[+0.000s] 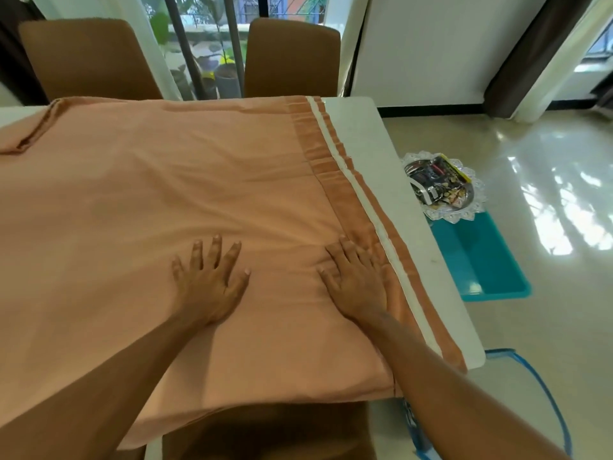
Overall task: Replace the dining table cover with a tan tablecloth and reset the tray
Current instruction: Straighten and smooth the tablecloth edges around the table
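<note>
A tan tablecloth (159, 194) with a white-striped, pleated border lies spread over most of the white dining table (371, 154); a strip of bare table shows along the right side. My left hand (209, 280) rests flat on the cloth, fingers spread. My right hand (356, 280) presses flat on the cloth next to the pleated border. Neither hand holds anything. The silver tray (441, 185), filled with small packets, sits on the floor to the right of the table, partly on a teal bin.
Two brown chairs (292, 58) stand at the far side and another brown chair (265, 429) is just below me. A teal plastic bin (481, 260) lies on the glossy floor at right. A blue-edged bag (530, 403) sits near the table's near right corner.
</note>
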`<state>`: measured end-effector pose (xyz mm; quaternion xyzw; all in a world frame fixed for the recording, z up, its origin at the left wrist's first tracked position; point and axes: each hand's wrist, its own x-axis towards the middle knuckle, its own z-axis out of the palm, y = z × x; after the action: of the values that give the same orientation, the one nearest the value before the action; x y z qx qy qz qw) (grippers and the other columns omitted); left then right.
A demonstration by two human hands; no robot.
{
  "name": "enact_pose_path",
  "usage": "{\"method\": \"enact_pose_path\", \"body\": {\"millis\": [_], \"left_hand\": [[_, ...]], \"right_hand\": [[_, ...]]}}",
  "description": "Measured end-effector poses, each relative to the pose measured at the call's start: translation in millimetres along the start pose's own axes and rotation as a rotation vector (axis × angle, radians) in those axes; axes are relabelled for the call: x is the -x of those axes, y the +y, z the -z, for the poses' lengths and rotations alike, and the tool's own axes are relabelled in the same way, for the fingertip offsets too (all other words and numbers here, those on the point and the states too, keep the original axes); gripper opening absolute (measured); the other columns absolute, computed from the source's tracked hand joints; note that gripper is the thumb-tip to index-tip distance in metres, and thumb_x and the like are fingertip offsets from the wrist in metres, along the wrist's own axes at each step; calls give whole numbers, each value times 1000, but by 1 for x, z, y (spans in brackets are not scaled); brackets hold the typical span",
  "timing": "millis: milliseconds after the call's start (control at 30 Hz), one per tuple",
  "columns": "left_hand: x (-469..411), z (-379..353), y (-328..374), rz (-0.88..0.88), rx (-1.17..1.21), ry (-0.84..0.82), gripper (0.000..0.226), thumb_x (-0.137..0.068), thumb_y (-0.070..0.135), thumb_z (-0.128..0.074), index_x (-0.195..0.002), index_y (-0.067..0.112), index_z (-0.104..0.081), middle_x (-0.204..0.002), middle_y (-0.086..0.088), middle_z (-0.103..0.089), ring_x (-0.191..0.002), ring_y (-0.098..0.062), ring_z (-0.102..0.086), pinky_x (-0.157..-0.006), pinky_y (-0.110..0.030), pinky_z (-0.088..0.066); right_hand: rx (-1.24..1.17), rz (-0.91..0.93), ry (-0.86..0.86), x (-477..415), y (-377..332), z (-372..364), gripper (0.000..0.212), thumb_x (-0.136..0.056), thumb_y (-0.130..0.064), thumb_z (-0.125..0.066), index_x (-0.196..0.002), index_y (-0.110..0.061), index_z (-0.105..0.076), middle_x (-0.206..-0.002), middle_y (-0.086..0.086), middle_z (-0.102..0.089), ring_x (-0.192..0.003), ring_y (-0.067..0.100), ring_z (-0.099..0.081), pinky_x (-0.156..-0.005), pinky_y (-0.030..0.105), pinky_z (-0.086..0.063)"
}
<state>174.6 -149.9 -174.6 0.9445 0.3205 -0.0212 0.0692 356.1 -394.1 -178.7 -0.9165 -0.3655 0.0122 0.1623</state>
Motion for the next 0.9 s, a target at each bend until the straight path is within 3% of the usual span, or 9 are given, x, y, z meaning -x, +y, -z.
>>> {"method": "enact_pose_path", "body": {"millis": [567,900], "left_hand": [[-15,-6,28,-14,16,-14,72,-89,77,-8,-154,47,-3,-167,3,-1,-152,-33,0,-112,-68,1],[-23,-9,106,-114,-2,-13,70,-91,72,-18,-155,43,-14,-167,-2,-8,-150,-37,-7,-111,-70,-3]], "right_hand": [[8,-43,44,7,30,12,50,-99,-60,-38,-143,-39,-45,-158,-7,-38,-145,18,-32,-120,44,-25],[89,-146,-11,31,93,41,57,-100,-61,-32,-151,-37,-38,-163,-10,-29,-150,16,-24,-124,39,-6]]}}
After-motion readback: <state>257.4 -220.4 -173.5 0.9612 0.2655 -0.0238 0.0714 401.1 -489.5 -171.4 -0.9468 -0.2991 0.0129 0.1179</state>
